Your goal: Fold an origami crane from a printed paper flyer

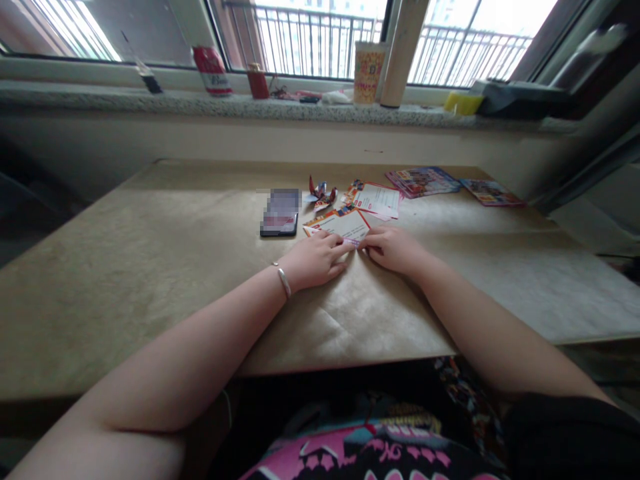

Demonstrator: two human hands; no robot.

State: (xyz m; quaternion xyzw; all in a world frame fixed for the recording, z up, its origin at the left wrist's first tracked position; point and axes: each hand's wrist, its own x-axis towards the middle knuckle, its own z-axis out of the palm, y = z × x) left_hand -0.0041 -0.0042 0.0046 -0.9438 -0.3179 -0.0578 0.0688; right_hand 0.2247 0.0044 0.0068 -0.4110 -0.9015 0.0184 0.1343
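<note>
A printed paper card [345, 227], white with an orange and red border, lies on the table in front of me and looks folded at its near edge. My left hand [316, 259] rests across its near left side, fingers stretched out and pressing down on it. At the card's right corner, my right hand [393, 248] is closed with thumb and fingers pinching the edge. Just behind the card stands a small folded paper figure [321, 195] in red and blue. More printed cards [381, 199] lie behind my right hand.
A blurred-out smartphone [281, 213] lies left of the card. Colourful card stacks [424, 182] and another card pile [491, 192] sit at the table's back right. On the stone windowsill [300, 115] stand a red can [212, 70], a patterned cup [369, 73] and a yellow object [463, 103].
</note>
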